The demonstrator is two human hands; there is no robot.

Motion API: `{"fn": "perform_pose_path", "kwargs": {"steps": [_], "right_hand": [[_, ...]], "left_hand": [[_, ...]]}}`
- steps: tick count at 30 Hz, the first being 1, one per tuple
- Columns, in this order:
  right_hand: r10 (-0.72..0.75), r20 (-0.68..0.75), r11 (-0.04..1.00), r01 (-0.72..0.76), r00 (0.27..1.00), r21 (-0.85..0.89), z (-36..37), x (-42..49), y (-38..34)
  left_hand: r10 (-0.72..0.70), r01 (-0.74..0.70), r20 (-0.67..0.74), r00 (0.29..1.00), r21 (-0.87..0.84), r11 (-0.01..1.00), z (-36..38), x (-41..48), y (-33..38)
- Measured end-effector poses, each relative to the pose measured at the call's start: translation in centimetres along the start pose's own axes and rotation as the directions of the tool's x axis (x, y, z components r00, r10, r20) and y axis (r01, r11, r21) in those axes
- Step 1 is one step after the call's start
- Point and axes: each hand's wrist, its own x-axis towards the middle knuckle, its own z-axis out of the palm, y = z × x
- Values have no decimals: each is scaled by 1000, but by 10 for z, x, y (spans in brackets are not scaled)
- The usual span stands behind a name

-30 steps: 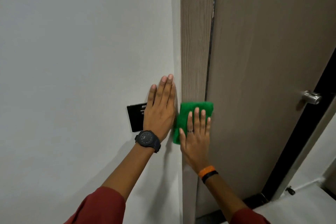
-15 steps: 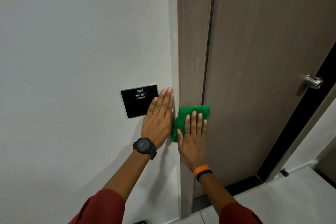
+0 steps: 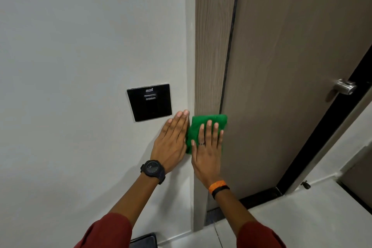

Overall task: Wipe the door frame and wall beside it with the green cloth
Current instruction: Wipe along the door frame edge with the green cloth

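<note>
Green cloth (image 3: 209, 120) lies flat on the door frame (image 3: 213, 56), pinned under the right hand (image 3: 207, 153), its fingers spread flat, no pinch. The frame's long axis runs vertically; left hand (image 3: 171, 143) rests open-palmed on the wall (image 3: 80, 46) just beside.

green cloth (image 3: 209, 120): fuzzy fabric | door frame (image 3: 213, 46): matt woodgrain | wall (image 3: 80, 46): smooth matt paint

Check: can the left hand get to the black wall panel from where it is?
Probably yes. The left hand lies flat on the white wall, free of the green cloth, and the black wall panel sits just up-left of its fingers with nothing between.
</note>
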Motion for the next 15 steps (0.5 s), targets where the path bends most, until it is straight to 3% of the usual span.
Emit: {"fn": "perform_pose_path", "kwargs": {"steps": [5, 11, 15], "right_hand": [[-39, 19, 999, 39, 999, -14, -7, 4, 5], [-84, -168, 993, 97, 982, 67, -42, 101, -12], [-106, -109, 994, 108, 988, 19, -28, 64, -3]], "left_hand": [[-16, 16, 18, 1000, 0, 1000, 1, -1, 3], [-25, 22, -46, 999, -52, 998, -4, 9, 2], [-34, 34, -32, 999, -16, 999, 3, 5, 1]]}}
